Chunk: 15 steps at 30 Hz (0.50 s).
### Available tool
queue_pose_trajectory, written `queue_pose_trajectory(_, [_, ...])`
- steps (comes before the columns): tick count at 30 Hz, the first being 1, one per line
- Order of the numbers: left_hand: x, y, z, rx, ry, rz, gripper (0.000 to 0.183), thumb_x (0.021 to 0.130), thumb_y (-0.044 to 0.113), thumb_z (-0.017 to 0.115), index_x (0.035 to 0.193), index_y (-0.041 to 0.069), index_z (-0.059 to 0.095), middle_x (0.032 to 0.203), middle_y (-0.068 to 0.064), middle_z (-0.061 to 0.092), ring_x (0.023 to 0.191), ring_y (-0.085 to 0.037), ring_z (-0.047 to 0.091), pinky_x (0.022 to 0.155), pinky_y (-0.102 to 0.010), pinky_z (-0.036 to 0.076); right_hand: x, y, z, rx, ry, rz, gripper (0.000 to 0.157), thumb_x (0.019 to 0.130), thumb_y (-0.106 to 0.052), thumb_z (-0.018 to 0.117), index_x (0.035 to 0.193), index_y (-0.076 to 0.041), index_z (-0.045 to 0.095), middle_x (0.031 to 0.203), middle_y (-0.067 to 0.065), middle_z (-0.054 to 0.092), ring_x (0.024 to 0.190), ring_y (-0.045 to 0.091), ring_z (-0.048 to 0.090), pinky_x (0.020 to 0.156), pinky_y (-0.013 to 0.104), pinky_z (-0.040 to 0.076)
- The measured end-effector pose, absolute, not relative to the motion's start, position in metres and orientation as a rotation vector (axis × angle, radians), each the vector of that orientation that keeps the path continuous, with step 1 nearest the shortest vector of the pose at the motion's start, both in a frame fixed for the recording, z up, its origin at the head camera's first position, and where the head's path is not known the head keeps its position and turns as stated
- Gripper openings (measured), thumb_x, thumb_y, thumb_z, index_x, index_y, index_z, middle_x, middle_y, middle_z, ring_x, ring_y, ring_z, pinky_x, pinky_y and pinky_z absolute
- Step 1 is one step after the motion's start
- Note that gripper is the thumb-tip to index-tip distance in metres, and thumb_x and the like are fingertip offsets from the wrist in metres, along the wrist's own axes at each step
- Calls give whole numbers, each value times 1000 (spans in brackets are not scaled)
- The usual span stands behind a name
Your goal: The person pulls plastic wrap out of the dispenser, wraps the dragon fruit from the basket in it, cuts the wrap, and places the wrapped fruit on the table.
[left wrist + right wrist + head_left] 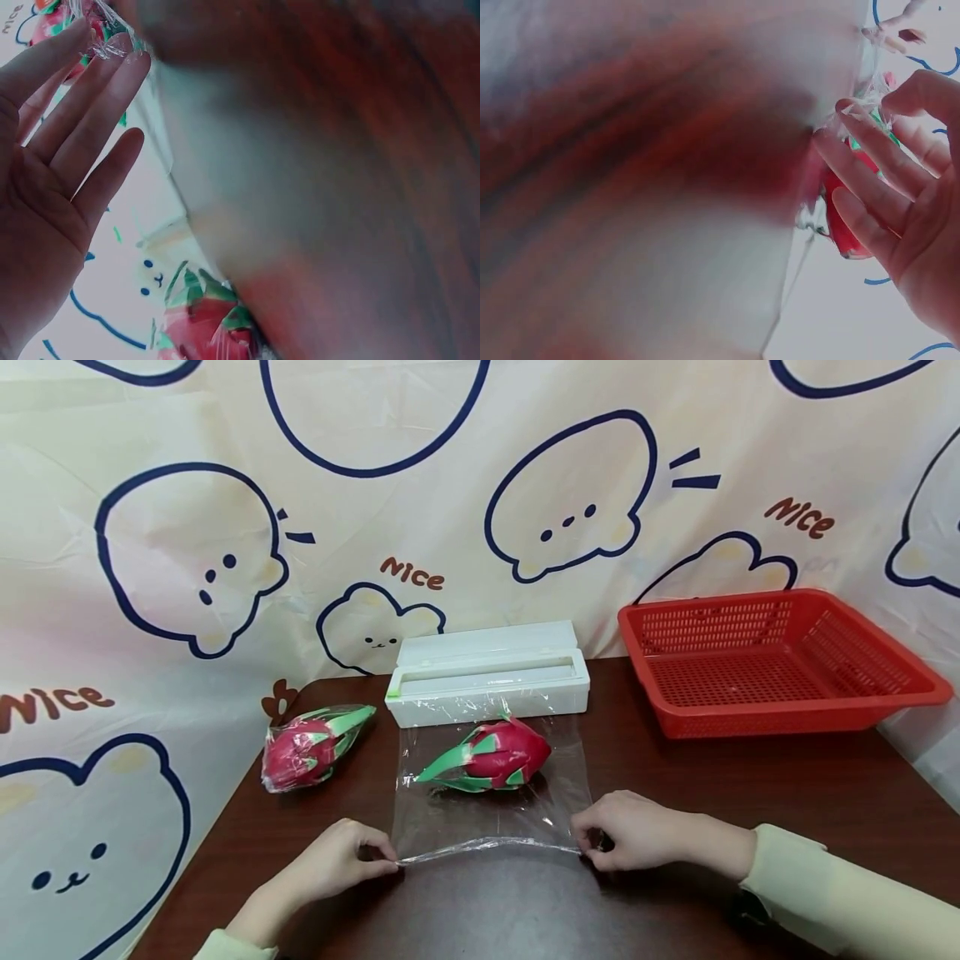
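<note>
A sheet of clear plastic wrap [480, 822] stretches from the white wrap box [491, 697] toward the table's front. On it lies a red dragon fruit [513, 752] with green scales, its long tips pointing left. My left hand [333, 864] pinches the near left corner of the wrap between thumb and fingers. The near right corner is pinched by my right hand [637, 831]. Between the hands the wrap's front edge is bunched into a narrow band. In the left wrist view, the thumb and fingertips of the left hand [64, 135] meet at the crinkled wrap.
Left of the wrap, another dragon fruit [303, 752] lies covered in plastic wrap. A red perforated basket [780, 668] stands at the back right of the dark brown table [480, 910]. Behind the table hangs a cream cloth [465, 518] printed with cartoon bears.
</note>
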<state>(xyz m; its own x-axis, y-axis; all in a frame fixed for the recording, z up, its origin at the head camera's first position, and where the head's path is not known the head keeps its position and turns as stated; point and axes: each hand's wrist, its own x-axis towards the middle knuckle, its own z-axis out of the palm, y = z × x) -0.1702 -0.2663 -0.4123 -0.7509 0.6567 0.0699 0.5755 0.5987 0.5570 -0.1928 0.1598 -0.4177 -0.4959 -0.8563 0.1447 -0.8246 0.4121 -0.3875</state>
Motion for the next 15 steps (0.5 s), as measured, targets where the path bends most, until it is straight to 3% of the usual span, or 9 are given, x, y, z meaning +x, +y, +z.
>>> queue_pose_trajectory(6, [-172, -270, -401, 1034, 2715, 893, 4, 88, 20, 73, 85, 22, 76, 81, 16, 69, 75, -1, 62, 70, -32, 54, -196, 167, -406, -1617, 2683, -654, 29, 73, -6, 69, 72, -26, 48, 63, -17, 47, 57, -4, 36, 51, 16, 33])
queue_pose_trajectory(15, [-180, -268, -375, 968, 2856, 882, 2, 88, 19, 74, 87, 18, 75, 86, 15, 69, 79, -3, 63, 76, -35, 54, -210, 173, -387, -1741, 2869, -652, 28, 69, -6, 68, 73, -25, 47, 65, -17, 48, 57, -6, 36, 51, 15, 33])
